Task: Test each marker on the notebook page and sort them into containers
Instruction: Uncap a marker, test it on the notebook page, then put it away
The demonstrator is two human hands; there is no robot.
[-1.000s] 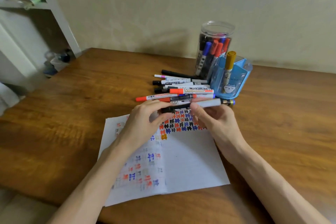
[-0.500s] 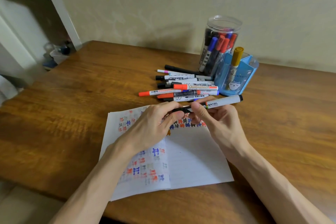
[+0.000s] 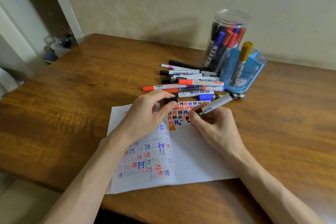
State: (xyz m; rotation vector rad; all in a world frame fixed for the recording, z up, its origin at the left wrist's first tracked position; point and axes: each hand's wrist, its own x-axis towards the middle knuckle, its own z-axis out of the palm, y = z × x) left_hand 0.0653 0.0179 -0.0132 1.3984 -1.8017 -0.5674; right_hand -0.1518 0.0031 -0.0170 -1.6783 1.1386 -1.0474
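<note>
Cap off: the left hand (image 3: 149, 112) now pinches the black cap (image 3: 171, 100) it was tugging half a second ago. The right hand (image 3: 214, 127) grips the white-barrelled marker (image 3: 216, 104) and has brought its tip down to the notebook page (image 3: 196, 154) at its fingertips, beside the rows of marks, so a test stroke looks due. Blank paper lies beneath and behind the right wrist; the loose marker pile (image 3: 192, 83) crowds just beyond both hands, with the clear jar (image 3: 229, 23) and blue holder (image 3: 254, 71) farther beyond the right.
</note>
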